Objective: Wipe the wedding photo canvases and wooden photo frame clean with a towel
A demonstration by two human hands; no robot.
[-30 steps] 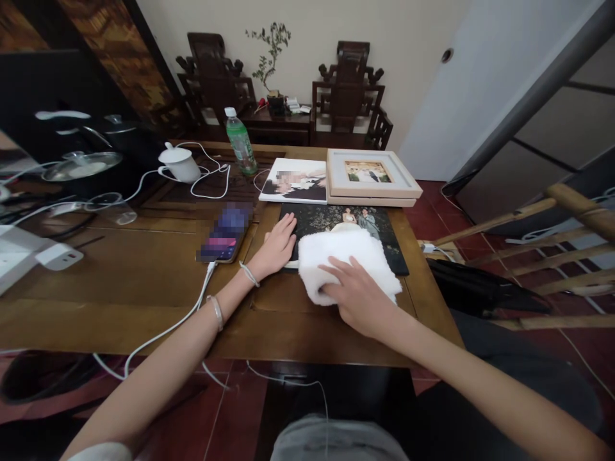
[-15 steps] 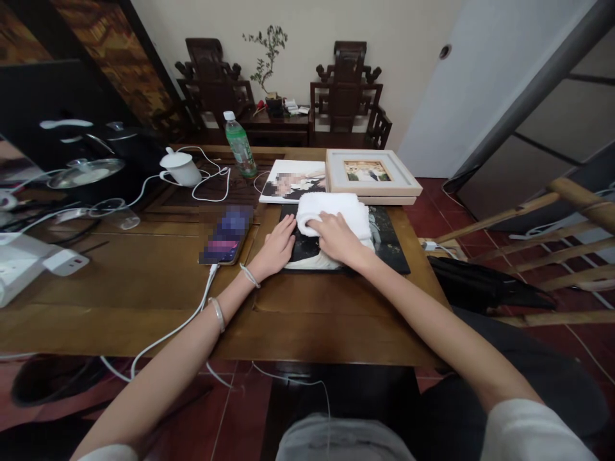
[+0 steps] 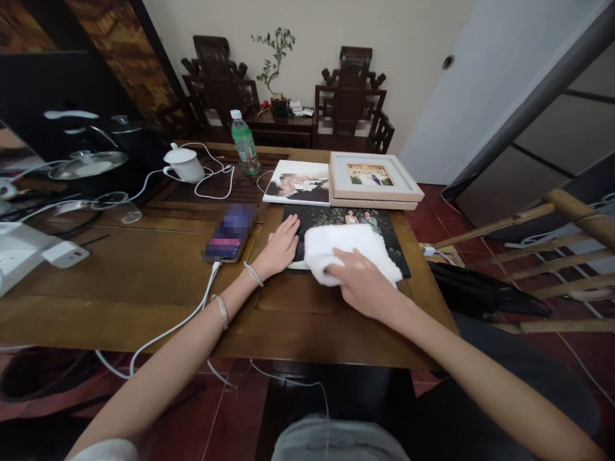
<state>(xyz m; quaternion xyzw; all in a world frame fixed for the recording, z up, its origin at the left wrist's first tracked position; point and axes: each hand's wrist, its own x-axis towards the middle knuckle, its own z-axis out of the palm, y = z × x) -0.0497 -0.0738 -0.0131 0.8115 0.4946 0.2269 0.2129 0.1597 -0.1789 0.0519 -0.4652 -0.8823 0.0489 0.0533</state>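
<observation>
A dark photo panel [image 3: 317,221] showing two people lies flat near the right end of the wooden table [image 3: 192,314]. My right hand [image 3: 362,282] grips a folded white towel [image 3: 341,242], which covers the panel's lower middle and hangs over its near edge. Fingers stretched out, my left hand [image 3: 282,246] rests at the panel's left edge. Part of the picture is hidden under the towel.
Behind the panel lie a white photo board [image 3: 300,182] and stacked pale picture frames [image 3: 403,182]. To the left are a charging phone [image 3: 230,234], a green-labelled bottle [image 3: 246,144], a lidded white cup [image 3: 185,165], a pot [image 3: 89,169] and white cables.
My right hand has drawn the towel toward me and slightly right, uncovering the two figures at the panel's top. The left hand stays at the panel's left edge.
</observation>
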